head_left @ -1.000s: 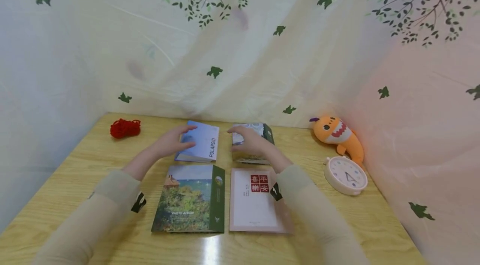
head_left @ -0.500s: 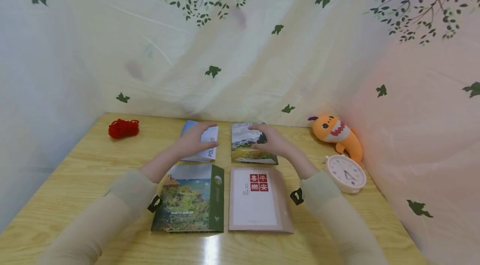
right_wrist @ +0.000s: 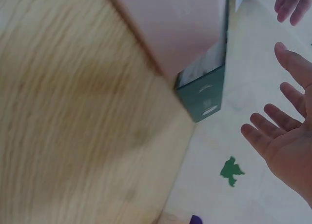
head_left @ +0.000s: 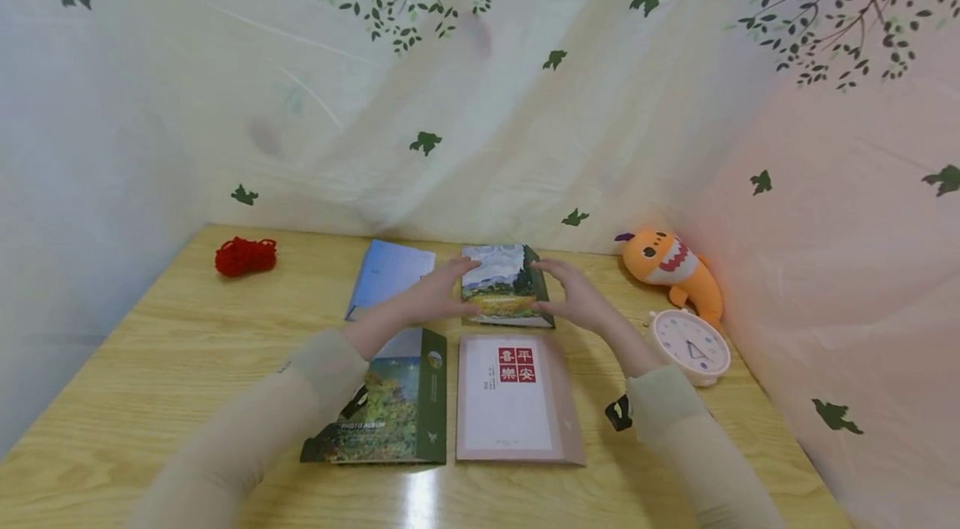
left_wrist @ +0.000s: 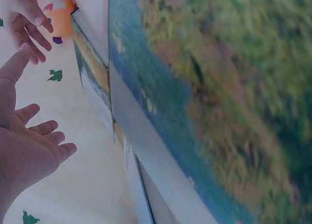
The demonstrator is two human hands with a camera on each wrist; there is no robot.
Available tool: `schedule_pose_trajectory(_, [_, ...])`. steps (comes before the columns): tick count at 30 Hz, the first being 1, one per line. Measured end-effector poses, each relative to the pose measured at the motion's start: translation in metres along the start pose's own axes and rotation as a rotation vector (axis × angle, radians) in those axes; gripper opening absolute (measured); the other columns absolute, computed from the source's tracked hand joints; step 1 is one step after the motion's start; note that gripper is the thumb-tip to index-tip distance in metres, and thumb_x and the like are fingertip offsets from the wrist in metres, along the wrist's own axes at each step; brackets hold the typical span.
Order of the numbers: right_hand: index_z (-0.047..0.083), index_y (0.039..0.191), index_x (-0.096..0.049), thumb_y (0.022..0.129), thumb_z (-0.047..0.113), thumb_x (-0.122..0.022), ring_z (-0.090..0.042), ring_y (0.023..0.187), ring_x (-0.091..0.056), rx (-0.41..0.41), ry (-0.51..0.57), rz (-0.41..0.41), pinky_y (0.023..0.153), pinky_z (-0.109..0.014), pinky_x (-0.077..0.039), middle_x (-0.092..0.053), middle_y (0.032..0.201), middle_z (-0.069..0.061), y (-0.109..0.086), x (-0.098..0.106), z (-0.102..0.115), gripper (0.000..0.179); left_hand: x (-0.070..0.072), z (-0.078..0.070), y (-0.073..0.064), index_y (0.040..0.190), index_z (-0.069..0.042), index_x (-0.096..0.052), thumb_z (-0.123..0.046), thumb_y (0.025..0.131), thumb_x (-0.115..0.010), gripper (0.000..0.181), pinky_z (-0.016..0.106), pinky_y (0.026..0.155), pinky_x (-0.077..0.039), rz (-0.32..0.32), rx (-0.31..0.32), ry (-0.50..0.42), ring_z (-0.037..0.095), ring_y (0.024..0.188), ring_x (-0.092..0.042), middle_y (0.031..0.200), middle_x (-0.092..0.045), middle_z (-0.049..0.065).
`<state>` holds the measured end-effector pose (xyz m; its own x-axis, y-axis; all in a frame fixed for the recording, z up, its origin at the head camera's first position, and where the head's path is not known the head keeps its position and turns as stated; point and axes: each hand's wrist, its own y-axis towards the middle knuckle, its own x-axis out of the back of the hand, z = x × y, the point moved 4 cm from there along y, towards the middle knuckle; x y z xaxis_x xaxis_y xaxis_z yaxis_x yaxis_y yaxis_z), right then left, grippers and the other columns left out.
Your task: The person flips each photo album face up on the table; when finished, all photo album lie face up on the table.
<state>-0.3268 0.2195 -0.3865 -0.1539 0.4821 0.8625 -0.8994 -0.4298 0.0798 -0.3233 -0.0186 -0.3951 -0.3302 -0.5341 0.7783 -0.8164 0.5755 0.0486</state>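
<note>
In the head view a photo album with a painted landscape cover [head_left: 497, 286] lies at the back, between my two hands. My left hand [head_left: 437, 294] hovers at its left edge, thumb and fingers apart, covering part of a blue Polaroid album [head_left: 390, 269]. On the other side my right hand [head_left: 582, 297] has its fingertips close to the green spine. Both palms face each other in the wrist views, the left hand [left_wrist: 29, 148] and right hand [right_wrist: 287, 141] gripping nothing. In front lie a green-spined photo album [head_left: 393, 404] and a pink album with red characters [head_left: 510, 412].
A ball of red yarn [head_left: 246, 257] sits at the back left of the wooden table [head_left: 150, 396]. Toward the right edge are an orange shark plush [head_left: 667, 262] and a round pink clock [head_left: 690, 346]. A printed cloth [head_left: 337, 137] hangs behind the table.
My left hand has moved right, from over the Polaroid album to the landscape album's left edge. My right hand has moved right, off that album's cover to its spine side. The albums stay put.
</note>
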Motion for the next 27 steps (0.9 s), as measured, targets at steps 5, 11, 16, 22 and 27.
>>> schedule_pose_trajectory(5, [0.008,0.144,-0.038,0.082,0.025,-0.074,-0.043,0.137,-0.026,-0.025,0.007,0.009,0.107,-0.062,-0.024,-0.028,0.151,-0.021,-0.004,-0.005,-0.019,0.074,-0.016,0.001,0.008,0.151,-0.012,-0.021,-0.042,0.082,-0.072,0.091,0.054,0.113,-0.018,0.051,-0.023,0.066,0.035,0.144,-0.008,0.157,-0.01,0.016])
schedule_pose_trajectory(11, [0.007,0.146,-0.034,0.08,0.031,-0.076,-0.045,0.138,-0.022,-0.061,0.029,0.075,0.108,-0.063,-0.023,-0.023,0.152,-0.023,-0.008,-0.015,-0.041,0.082,-0.028,0.007,0.015,0.152,-0.014,-0.019,-0.042,0.081,-0.072,0.093,0.051,0.115,-0.015,0.108,0.0,0.134,0.035,0.144,-0.008,0.158,-0.008,0.015])
schedule_pose_trajectory(16, [0.01,0.148,-0.031,0.078,0.036,-0.077,-0.042,0.139,-0.022,-0.098,0.052,0.112,0.11,-0.059,-0.021,-0.025,0.152,-0.021,-0.007,-0.024,-0.054,0.087,-0.033,0.013,0.017,0.153,-0.017,-0.015,-0.045,0.081,-0.071,0.096,0.051,0.114,-0.017,0.179,0.044,0.138,0.034,0.144,-0.009,0.158,-0.005,0.015])
schedule_pose_trajectory(22, [0.011,0.148,-0.029,0.077,0.04,-0.077,-0.038,0.139,-0.025,-0.146,0.088,0.151,0.111,-0.056,-0.023,-0.029,0.152,-0.018,-0.002,-0.033,-0.062,0.091,-0.034,0.017,0.016,0.152,-0.015,-0.018,-0.049,0.08,-0.07,0.095,0.052,0.115,-0.016,0.255,0.066,0.144,0.034,0.144,-0.01,0.158,-0.008,0.014])
schedule_pose_trajectory(27, [0.009,0.148,-0.03,0.08,0.038,-0.075,-0.037,0.138,-0.028,-0.171,0.06,0.165,0.111,-0.053,-0.025,-0.031,0.15,-0.019,0.002,-0.036,-0.062,0.087,-0.035,0.017,0.014,0.151,-0.014,-0.022,-0.049,0.08,-0.07,0.093,0.051,0.115,-0.017,0.294,0.062,0.167,0.033,0.145,-0.008,0.158,-0.006,0.013])
